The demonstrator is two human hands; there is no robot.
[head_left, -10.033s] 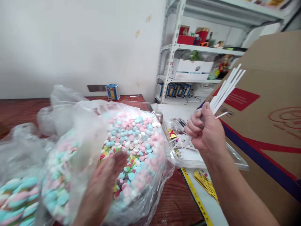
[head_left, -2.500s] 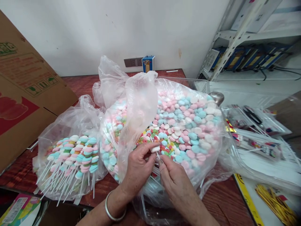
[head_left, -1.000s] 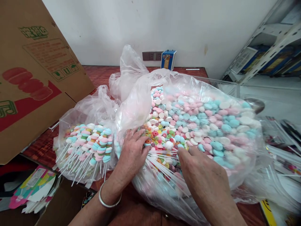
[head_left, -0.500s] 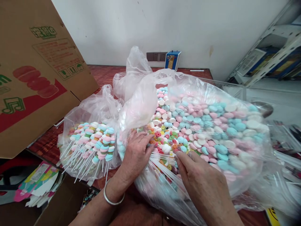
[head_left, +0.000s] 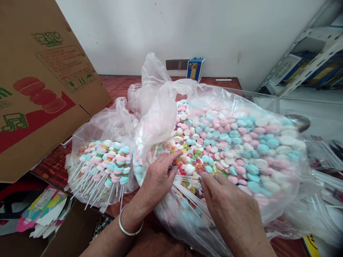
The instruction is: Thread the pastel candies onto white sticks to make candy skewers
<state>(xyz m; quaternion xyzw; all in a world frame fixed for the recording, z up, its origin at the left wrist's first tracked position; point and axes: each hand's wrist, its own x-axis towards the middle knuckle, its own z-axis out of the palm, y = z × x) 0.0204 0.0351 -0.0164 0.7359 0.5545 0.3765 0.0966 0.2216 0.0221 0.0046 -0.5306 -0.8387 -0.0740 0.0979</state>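
Observation:
My left hand (head_left: 160, 175) reaches into small colourful ring candies (head_left: 197, 155), thumb and forefinger apart at their left edge. Nothing plainly shows in its grasp. My right hand (head_left: 230, 200) is closed in a pinch just to the right, on what looks like a thin white stick; most of it is hidden by the fingers. A bundle of white sticks (head_left: 187, 185) lies between the hands on the candies. Around and behind them, pink, blue and white marshmallows (head_left: 226, 137) fill a large clear plastic bag (head_left: 160, 121), open toward me.
Left of it, a smaller plastic bag (head_left: 107, 110) holds finished-looking marshmallow skewers (head_left: 107, 157), sticks toward me. A big cardboard box (head_left: 53, 96) stands at the far left. A blue box (head_left: 195, 69) stands by the wall sockets (head_left: 177, 64). Shelving (head_left: 308, 64) is at right.
My left hand has shifted slightly right, and its fingers have drawn closer together at the ring candies. My right hand stays nearly in place.

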